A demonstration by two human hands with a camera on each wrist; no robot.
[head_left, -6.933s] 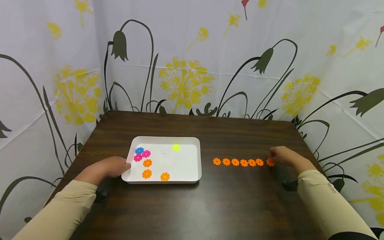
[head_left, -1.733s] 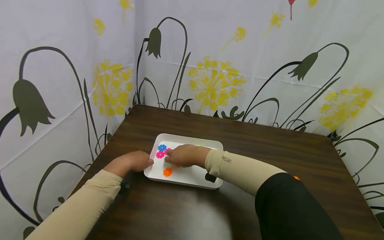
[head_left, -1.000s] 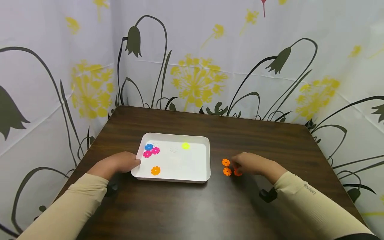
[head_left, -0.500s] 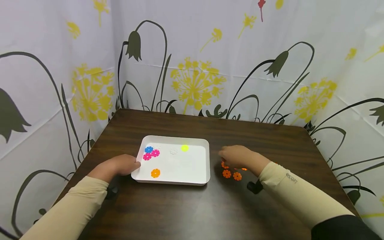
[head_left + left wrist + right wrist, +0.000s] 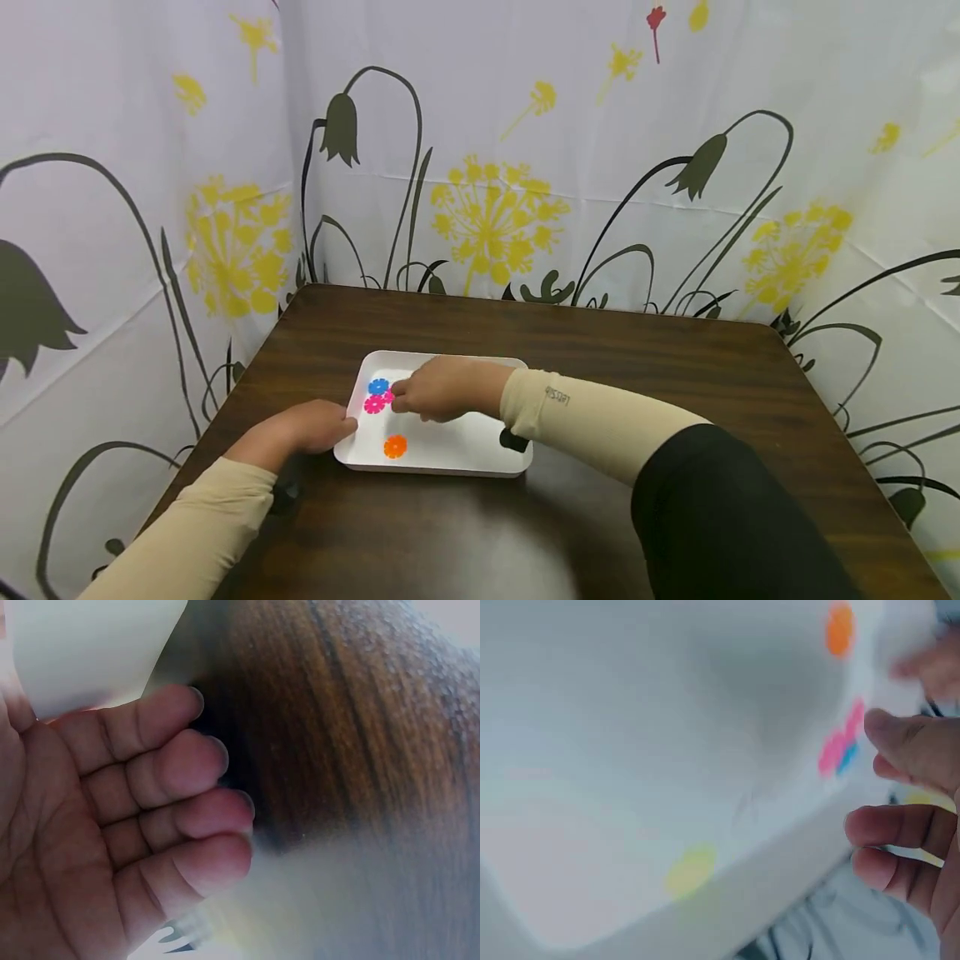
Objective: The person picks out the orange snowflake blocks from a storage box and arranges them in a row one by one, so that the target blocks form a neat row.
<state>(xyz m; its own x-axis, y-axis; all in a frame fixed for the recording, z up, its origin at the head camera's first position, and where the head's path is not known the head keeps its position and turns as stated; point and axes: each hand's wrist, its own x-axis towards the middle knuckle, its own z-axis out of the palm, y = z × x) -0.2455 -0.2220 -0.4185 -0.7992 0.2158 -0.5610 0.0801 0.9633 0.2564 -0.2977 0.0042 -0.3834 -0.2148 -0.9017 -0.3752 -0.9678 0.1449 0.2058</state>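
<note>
My left hand (image 5: 303, 425) grips the left rim of a white rectangular tray (image 5: 465, 454), thumb over the edge. In the left wrist view its fingers (image 5: 180, 769) are bent beside the tray's side (image 5: 90, 652). Inside the tray lie a blue notched disc (image 5: 378, 387), two pink notched discs (image 5: 374, 404) and an orange notched disc (image 5: 395, 447). A yellow disc (image 5: 691, 871) shows in the right wrist view; the right arm hides it from the head. Over the tray, near the pink discs, hovers my right hand (image 5: 446, 388), fingers loosely bent, nothing visible between them.
The dark wooden table (image 5: 600, 342) extends around the tray. Behind it hangs a white curtain (image 5: 600, 83) with flower prints. My right sleeve (image 5: 720, 492) covers part of the table to the tray's right.
Two orange discs have left the tray since the earliest frame. The right hand has swung left from the orange discs on the table to above the tray; those discs are now hidden.
</note>
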